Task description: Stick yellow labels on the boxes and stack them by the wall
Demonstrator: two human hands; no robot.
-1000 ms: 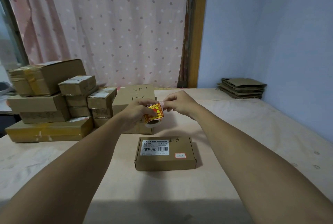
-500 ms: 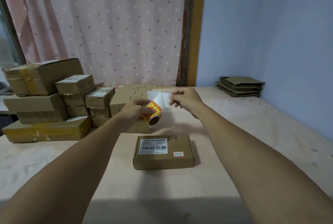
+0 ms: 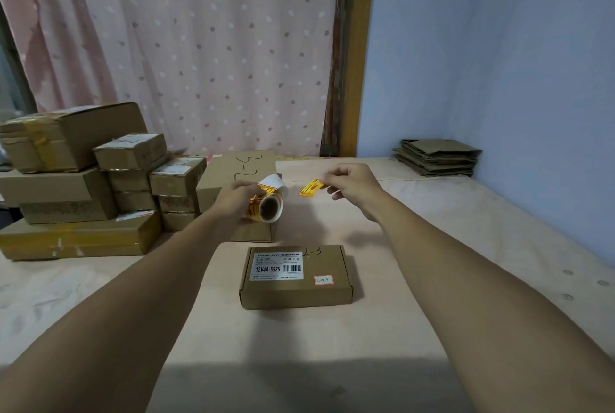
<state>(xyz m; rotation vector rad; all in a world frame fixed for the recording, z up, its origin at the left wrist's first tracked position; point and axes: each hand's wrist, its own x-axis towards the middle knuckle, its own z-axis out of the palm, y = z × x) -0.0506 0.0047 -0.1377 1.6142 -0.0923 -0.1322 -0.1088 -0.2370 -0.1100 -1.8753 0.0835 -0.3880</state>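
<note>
Head view.

- Left hand (image 3: 233, 201): fingers curled round the label roll (image 3: 268, 208), held in the air over the middle of the surface (image 3: 432, 246), core facing the camera. A white backing strip (image 3: 271, 181) curls up off the top of the roll.
- Right hand (image 3: 352, 183): thumb and forefinger pinch one yellow label (image 3: 311, 188) by its right end, the other fingers loosely bent. The label hangs free, apart from the roll, with a clear gap between the two.
- Flat box (image 3: 296, 276): lies mid-surface towards the near edge, between the two forearms and below both hands, untouched. Its top carries a white barcode sticker and a small red-framed tag at the near right corner. Bare surface on all four sides of it.
- Marked box (image 3: 239, 169): stands just behind the left hand, handwriting on its lid.
- Stack of boxes (image 3: 83, 179): fills the far left corner, several tiers, reaching the left edge.
- Flattened cartons (image 3: 436, 156): piled in the far right corner, against the blue wall (image 3: 499, 63).
- The right side of the surface runs open along the wall from the cartons to the near edge.
- Dotted curtain (image 3: 199, 46) hangs behind the far edge.
</note>
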